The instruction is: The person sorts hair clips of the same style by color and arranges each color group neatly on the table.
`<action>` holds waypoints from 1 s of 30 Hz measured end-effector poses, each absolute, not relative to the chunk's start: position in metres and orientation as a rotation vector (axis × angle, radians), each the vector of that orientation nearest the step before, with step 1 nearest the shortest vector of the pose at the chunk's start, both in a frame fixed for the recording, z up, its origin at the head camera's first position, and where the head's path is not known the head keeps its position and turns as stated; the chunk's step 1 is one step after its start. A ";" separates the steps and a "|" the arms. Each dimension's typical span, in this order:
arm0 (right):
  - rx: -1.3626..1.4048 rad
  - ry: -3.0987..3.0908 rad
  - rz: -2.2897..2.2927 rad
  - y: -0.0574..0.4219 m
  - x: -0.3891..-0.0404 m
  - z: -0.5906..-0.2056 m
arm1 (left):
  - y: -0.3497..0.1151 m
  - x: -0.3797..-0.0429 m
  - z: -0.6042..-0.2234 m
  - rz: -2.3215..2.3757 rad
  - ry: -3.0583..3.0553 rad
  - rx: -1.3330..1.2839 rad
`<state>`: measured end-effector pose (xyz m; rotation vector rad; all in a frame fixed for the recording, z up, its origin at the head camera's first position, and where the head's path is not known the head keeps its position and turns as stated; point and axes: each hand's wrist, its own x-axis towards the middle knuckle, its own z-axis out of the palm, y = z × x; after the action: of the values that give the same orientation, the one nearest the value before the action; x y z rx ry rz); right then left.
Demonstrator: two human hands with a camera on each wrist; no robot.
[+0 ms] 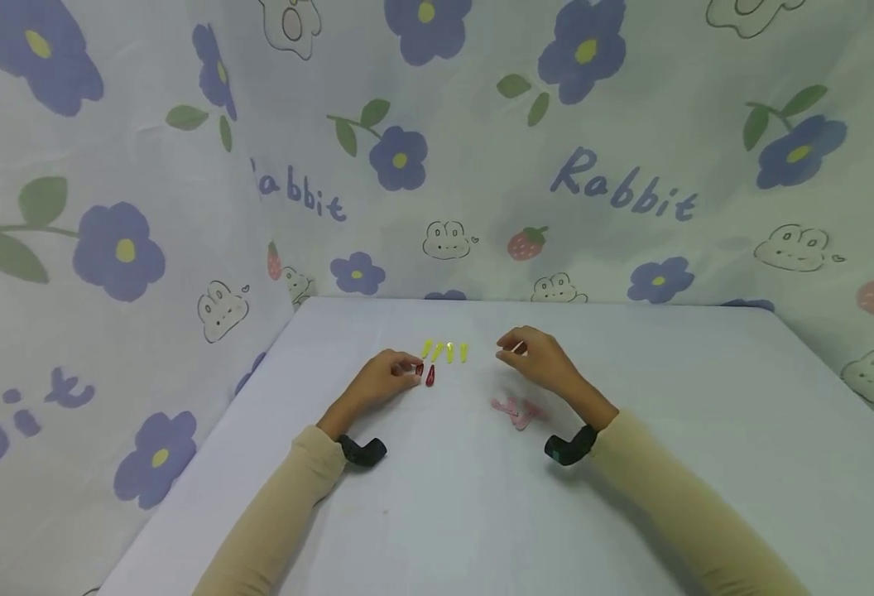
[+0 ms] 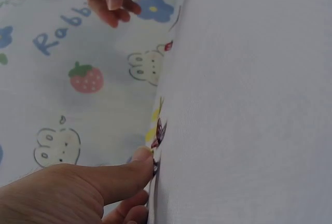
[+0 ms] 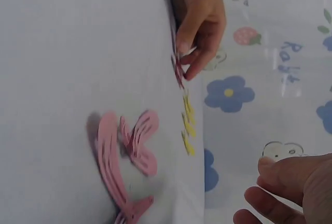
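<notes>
Floral rabbit-print cloth (image 1: 631, 190) is hung behind and to the left of a white table (image 1: 482, 513). Hair clips are being laid out by colour on it.

Left hand (image 1: 381, 379): fingertips are curled and pinched on a red clip (image 1: 419, 372), which is pressed to the table just beside a second red clip (image 1: 430, 376), below the yellow row. Right hand (image 1: 537, 356): raised just above the table, fingers loosely curled; something small and pale may be pinched at the fingertips, but this cannot be told.

Step judged in hand: the red clip is being set parallel to its neighbour. It is best lowered flat, aligned, and released without the yellow clips (image 1: 444, 352) being nudged.

Counts:
- yellow clips: 4, in a row
- red clips: 2
- pink clips (image 3: 127, 156): about 4, loosely piled near the right wrist; exact count uncertain because of overlap.
</notes>
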<state>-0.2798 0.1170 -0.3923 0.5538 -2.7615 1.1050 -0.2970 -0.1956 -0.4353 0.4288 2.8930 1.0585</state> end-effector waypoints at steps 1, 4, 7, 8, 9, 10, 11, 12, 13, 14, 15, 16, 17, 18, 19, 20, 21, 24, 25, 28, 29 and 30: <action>0.546 -2.769 1.100 0.122 -0.280 -0.394 | -0.197 -0.296 -0.436 1.062 2.889 0.422; 0.526 -2.791 1.076 0.138 -0.283 -0.399 | -0.199 -0.295 -0.438 1.061 2.888 0.412; 0.490 -2.805 1.056 0.153 -0.286 -0.401 | -0.201 -0.294 -0.439 1.057 2.900 0.435; 0.481 -2.810 1.049 0.158 -0.288 -0.402 | -0.201 -0.295 -0.439 1.054 2.904 0.443; 0.460 -2.820 1.046 0.162 -0.289 -0.402 | -0.201 -0.295 -0.439 1.056 2.905 0.452; 0.443 -2.831 1.041 0.167 -0.291 -0.402 | -0.202 -0.295 -0.439 1.057 2.905 0.459; 0.433 -2.839 1.035 0.171 -0.293 -0.403 | -0.202 -0.296 -0.439 1.051 2.908 0.463; 0.424 -2.851 1.026 0.176 -0.295 -0.403 | -0.202 -0.297 -0.438 1.044 2.910 0.466; 0.417 -2.861 1.018 0.179 -0.297 -0.402 | -0.202 -0.297 -0.438 1.039 2.912 0.467; 0.407 -2.873 1.006 0.183 -0.300 -0.402 | -0.202 -0.298 -0.438 1.035 2.914 0.469; 0.398 -2.884 0.994 0.186 -0.302 -0.401 | -0.202 -0.299 -0.437 1.037 2.915 0.471; 0.393 -2.891 0.982 0.189 -0.304 -0.401 | -0.202 -0.300 -0.437 1.037 2.917 0.474; 0.385 -2.900 0.974 0.191 -0.306 -0.399 | -0.202 -0.301 -0.437 1.038 2.917 0.479; 0.378 -2.909 0.965 0.193 -0.309 -0.398 | -0.201 -0.302 -0.436 1.042 2.916 0.483; 0.378 -2.918 0.960 0.194 -0.311 -0.397 | -0.201 -0.302 -0.436 1.049 2.916 0.479; 0.382 -2.929 0.953 0.195 -0.313 -0.396 | -0.201 -0.303 -0.436 1.056 2.914 0.472; 0.388 -2.939 0.952 0.195 -0.315 -0.395 | -0.201 -0.303 -0.436 1.061 2.912 0.461; 0.418 -2.976 0.940 0.195 -0.319 -0.394 | -0.200 -0.302 -0.437 1.071 2.907 0.433; 0.431 -2.991 0.932 0.194 -0.321 -0.394 | -0.200 -0.302 -0.437 1.074 2.902 0.425; 0.439 -3.043 0.891 0.193 -0.325 -0.398 | -0.198 -0.301 -0.437 1.074 2.899 0.440; 0.436 -3.064 0.875 0.193 -0.327 -0.400 | -0.198 -0.301 -0.438 1.071 2.900 0.449; 0.429 -3.085 0.863 0.193 -0.328 -0.402 | -0.197 -0.301 -0.438 1.072 2.897 0.455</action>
<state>-0.3280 0.1929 -0.4019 0.4290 -3.0854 0.8632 -0.3010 -0.1966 -0.4379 0.4552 2.8971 1.0721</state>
